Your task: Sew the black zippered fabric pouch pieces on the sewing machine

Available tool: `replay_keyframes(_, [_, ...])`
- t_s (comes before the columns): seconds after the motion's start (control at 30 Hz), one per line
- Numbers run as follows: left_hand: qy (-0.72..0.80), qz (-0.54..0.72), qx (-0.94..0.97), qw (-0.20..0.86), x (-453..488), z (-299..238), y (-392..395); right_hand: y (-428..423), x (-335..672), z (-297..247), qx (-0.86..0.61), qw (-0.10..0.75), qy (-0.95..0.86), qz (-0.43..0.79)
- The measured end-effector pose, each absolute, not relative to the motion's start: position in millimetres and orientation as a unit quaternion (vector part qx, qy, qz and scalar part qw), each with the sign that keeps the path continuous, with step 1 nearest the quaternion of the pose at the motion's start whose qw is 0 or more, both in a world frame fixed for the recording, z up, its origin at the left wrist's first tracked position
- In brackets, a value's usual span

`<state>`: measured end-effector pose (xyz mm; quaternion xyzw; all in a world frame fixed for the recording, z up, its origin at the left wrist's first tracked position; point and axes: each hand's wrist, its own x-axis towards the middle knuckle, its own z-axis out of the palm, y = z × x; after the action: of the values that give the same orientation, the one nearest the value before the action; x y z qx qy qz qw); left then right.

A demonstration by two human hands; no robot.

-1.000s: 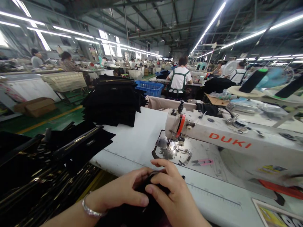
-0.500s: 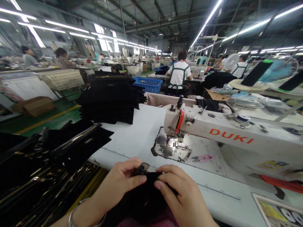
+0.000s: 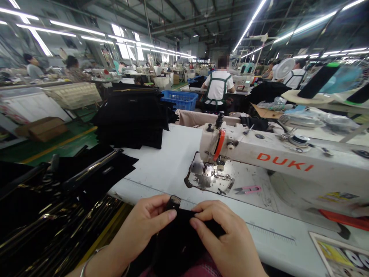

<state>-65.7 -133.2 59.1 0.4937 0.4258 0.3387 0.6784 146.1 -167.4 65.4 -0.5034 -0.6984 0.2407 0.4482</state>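
Observation:
A black fabric piece (image 3: 180,238) hangs between my two hands at the front edge of the sewing table. My left hand (image 3: 152,221) pinches it by a rolled dark edge (image 3: 174,201), thumb on top. Across from it, my right hand (image 3: 220,227) grips the cloth's upper edge between thumb and fingers. The lower part of the cloth drops toward my lap. Beyond my hands stands the white sewing machine (image 3: 259,148), its needle area lit. Pink-handled thread snips (image 3: 248,190) lie beside the machine's metal plate.
Stacked black fabric pieces (image 3: 129,115) stand at the table's back left. More black pieces with zippers (image 3: 92,169) are heaped at left. A blue basket (image 3: 180,100) and a person in a white shirt (image 3: 218,88) are behind. Thread cones (image 3: 318,80) stand at right.
Both hands keep hold of the black fabric. The rolled edge by my left fingers stands slightly higher, and the right hand has shifted slightly right. The view has tilted a little.

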Motion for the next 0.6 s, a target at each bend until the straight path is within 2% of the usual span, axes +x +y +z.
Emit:
replay_keyframes(0.2, [0.457, 0.306, 0.523, 0.651, -66, 57, -131, -167, 144, 61, -0.524, 0.431, -0.681, 0.276])
replay_keyframes(0.33, [0.448, 0.256, 0.564, 0.645, -68, 65, -123, -166, 148, 63, -0.550, 0.367, -0.664, 0.349])
replay_keyframes(0.47, [0.403, 0.144, 0.616, 0.661, -71, 76, -92, -164, 153, 62, -0.411, 0.345, -0.724, 0.434])
replay_keyframes(0.53, [0.385, 0.083, 0.678, 0.621, -71, 74, -67, -160, 153, 51, -0.356, 0.343, -0.762, 0.418])
replay_keyframes(0.6, [0.379, 0.034, 0.764, 0.521, -66, 64, -38, -152, 151, 35, -0.362, 0.319, -0.811, 0.330])
